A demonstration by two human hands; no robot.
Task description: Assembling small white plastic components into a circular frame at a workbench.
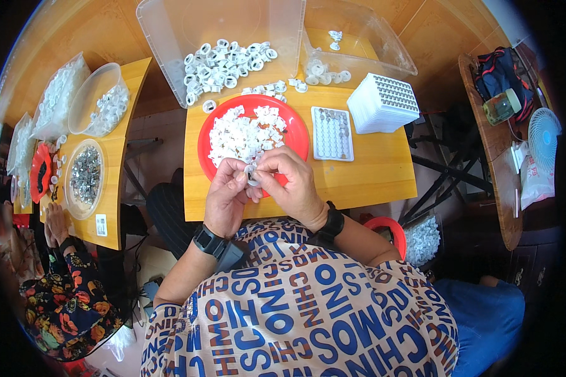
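Note:
Both my hands meet over the near edge of a red round tray (205,151) heaped with small white plastic parts (239,135). Between the fingertips is a small round white plastic part (251,175) with a dark spot on it. My left hand (226,195) pinches it from the left, thumb and forefinger closed. From the other side my right hand (292,188) pinches the same part, its fingers bent. The fingers partly cover it, so its details are hard to make out. Each wrist wears a dark band with a device.
A clear bin (163,56) of white round parts stands behind the tray. To the right lie a white tray of discs (317,151) and stacked white trays (380,116). Another person's hands (56,225) are at the left table. A red bucket (393,225) sits below right.

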